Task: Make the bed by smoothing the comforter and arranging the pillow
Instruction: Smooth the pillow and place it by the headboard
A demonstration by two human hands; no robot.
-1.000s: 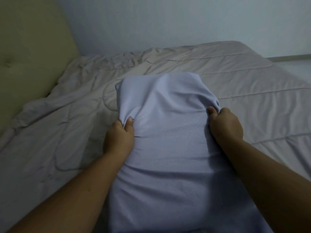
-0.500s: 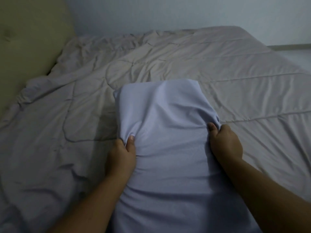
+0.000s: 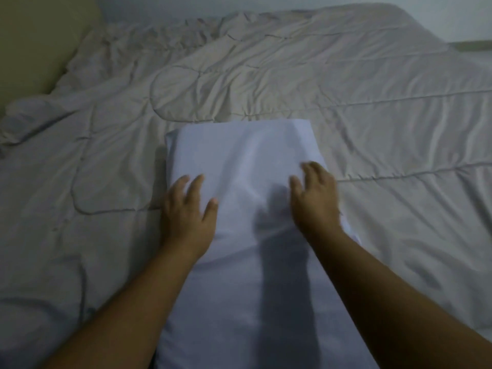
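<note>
At centre frame my left hand (image 3: pixel 186 211) and right hand (image 3: pixel 315 201) spread wide, gripping nothing, over the pillow (image 3: pixel 239 155). Its long axis runs away from me across the comforter (image 3: pixel 359 107); the headboard (image 3: pixel 34 35) sits upper left, my left hand nearer.

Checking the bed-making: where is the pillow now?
In the head view, the pillow lies mid-frame on the comforter, the left hand at its left edge, the right hand over its right side.

A single head-worn camera (a wide-angle lens) looks forward and steeply down over the person's forearms (image 3: pixel 127 315) onto the pillow (image 3: pixel 239 155) lying on the comforter (image 3: pixel 372 115), close in. The headboard (image 3: pixel 34 43) sits far left and the wall (image 3: pixel 452 12) along the top.
</note>
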